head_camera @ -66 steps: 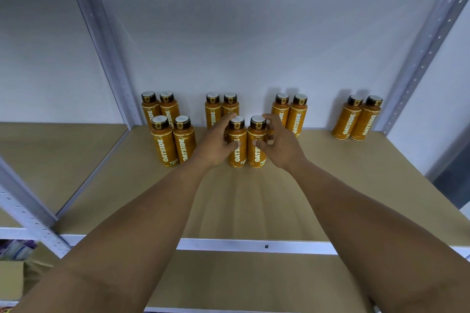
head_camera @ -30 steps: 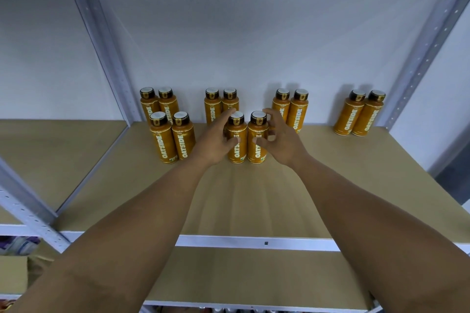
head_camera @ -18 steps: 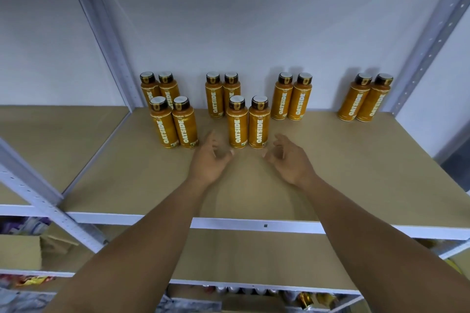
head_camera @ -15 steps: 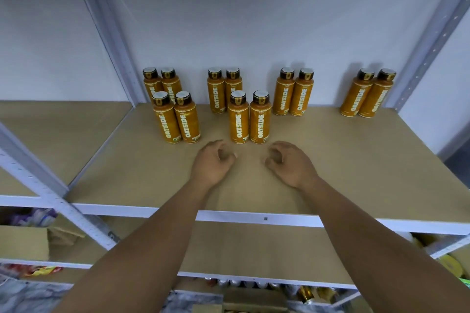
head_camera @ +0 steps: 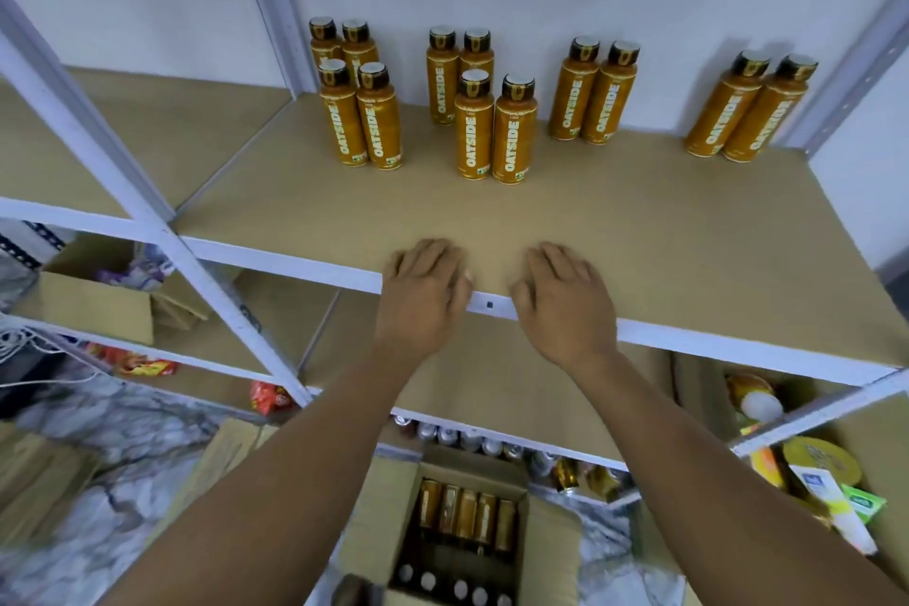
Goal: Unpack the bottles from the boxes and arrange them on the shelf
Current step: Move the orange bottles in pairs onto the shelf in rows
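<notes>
Twelve bottles [head_camera: 473, 133] are seen upright on the shelf [head_camera: 639, 221], well beyond the hands, toward its back edge. Each is a slim cylinder with rounded shoulders, glossy amber-brown, lettered OATSIDE in white down its side and closed by a dark cap with a pale top. They are set in four clusters: four beyond and to the left of the left hand [head_camera: 423, 290], four straight beyond the gap between the hands, and two pairs beyond and to the right of the right hand [head_camera: 565, 298]. The shelf is made of a matt tan board framed in white metal. Both hands are held palm down over its front rail [head_camera: 738, 348], fingers loosely released, nothing grasped. Below the hands an open cardboard box [head_camera: 551, 551] is seen, with more amber bottles packed inside; their count cannot be told.
</notes>
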Action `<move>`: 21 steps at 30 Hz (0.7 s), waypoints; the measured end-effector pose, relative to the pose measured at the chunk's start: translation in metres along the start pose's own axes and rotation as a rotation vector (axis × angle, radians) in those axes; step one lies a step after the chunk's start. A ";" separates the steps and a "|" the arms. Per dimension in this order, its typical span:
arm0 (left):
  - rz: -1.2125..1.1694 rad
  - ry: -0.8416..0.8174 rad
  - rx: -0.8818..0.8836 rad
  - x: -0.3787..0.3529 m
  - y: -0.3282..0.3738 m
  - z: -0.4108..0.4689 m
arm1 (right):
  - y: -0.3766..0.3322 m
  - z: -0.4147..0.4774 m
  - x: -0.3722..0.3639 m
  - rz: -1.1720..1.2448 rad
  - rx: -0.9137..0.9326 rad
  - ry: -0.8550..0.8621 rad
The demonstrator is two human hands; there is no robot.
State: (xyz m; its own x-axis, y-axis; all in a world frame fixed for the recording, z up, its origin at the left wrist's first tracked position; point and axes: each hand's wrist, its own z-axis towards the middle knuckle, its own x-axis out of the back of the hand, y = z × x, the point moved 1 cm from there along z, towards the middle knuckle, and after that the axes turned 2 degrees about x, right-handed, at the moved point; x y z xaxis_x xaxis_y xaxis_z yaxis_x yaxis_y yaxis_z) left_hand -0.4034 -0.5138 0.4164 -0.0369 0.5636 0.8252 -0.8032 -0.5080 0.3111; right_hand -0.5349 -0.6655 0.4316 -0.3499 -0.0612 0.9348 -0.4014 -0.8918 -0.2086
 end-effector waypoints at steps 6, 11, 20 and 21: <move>0.071 -0.186 -0.111 -0.001 0.001 -0.064 | -0.017 -0.079 -0.021 -0.126 0.057 0.107; -0.024 -0.520 -0.017 -0.005 -0.018 -0.101 | -0.043 -0.134 -0.051 -0.054 -0.133 -0.285; -0.003 -1.151 0.044 -0.061 -0.066 -0.224 | -0.029 -0.226 -0.133 0.099 -0.293 -0.917; -0.027 -1.192 0.084 -0.076 -0.071 -0.242 | -0.022 -0.236 -0.150 0.122 -0.292 -0.949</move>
State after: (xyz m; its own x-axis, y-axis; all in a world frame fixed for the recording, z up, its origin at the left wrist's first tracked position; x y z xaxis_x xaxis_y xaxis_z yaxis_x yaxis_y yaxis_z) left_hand -0.4877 -0.3631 0.2178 0.5902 -0.3619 0.7216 -0.7520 -0.5716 0.3284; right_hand -0.6733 -0.5312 0.2280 0.3669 -0.5913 0.7182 -0.6448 -0.7181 -0.2618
